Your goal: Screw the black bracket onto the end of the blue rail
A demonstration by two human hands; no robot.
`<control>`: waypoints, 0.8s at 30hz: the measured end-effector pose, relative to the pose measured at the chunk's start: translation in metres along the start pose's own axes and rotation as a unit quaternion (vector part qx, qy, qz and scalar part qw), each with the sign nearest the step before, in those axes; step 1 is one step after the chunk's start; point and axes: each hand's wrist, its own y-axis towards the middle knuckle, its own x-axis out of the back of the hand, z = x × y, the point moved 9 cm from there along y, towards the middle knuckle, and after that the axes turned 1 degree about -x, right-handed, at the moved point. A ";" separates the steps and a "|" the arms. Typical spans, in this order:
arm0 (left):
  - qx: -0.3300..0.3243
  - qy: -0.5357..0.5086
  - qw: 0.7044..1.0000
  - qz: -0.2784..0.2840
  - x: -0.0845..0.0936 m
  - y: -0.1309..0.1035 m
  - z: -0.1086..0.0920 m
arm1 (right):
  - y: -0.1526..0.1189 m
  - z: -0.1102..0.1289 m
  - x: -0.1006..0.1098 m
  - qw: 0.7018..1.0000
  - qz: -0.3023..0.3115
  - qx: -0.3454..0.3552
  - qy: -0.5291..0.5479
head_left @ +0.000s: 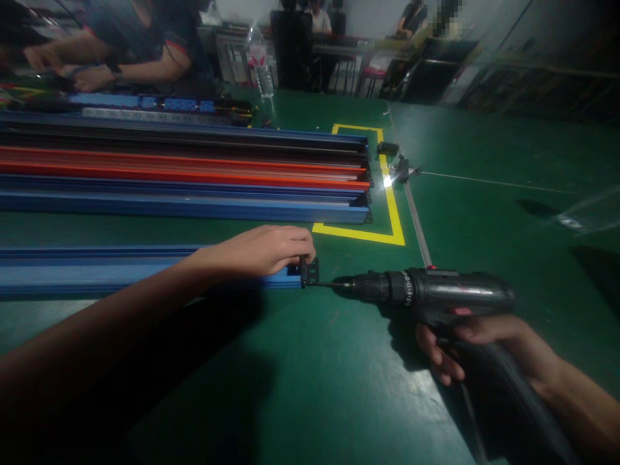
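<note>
A long blue channel-shaped rail (106, 271) lies on the green table. At its right end stands a black slotted end plate (312, 270). My left hand (276, 250) rests over that end, its fingers closed around the end plate's upper edge. My right hand (477, 342) is wrapped around the grip of a black cordless drill (436, 289), held level and pointing left. The long thin bit (332, 284) reaches the lower part of the end plate. Whether a screw sits at its tip cannot be made out.
Behind lie more blue rails (194, 203) and red-orange rails (217, 169) side by side. Yellow tape (394, 216) marks the table around their ends. Small black parts (402, 169) lie beyond it. A plastic bottle (263, 68) stands farther back; a co-worker's hands (92, 76) are at the upper left.
</note>
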 end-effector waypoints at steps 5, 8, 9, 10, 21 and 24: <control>0.000 -0.004 1.000 -0.003 0.000 0.000 0.000 | -0.001 -0.001 0.001 1.000 -0.004 -0.003 -0.008; 0.002 -0.006 1.000 -0.002 0.000 0.000 0.000 | -0.001 -0.001 0.001 1.000 -0.005 -0.004 -0.005; 0.002 -0.006 1.000 -0.002 0.000 0.000 0.001 | -0.001 0.000 0.001 1.000 -0.006 -0.004 -0.005; 0.003 -0.005 1.000 -0.003 0.000 -0.001 0.001 | -0.001 0.000 0.001 1.000 -0.006 -0.003 -0.006; -0.005 -0.003 1.000 -0.010 0.002 -0.001 -0.002 | 0.000 -0.003 0.001 1.000 -0.010 -0.021 -0.004; -0.002 -0.004 1.000 -0.009 0.002 -0.001 -0.002 | 0.001 -0.001 0.000 1.000 -0.009 -0.022 -0.005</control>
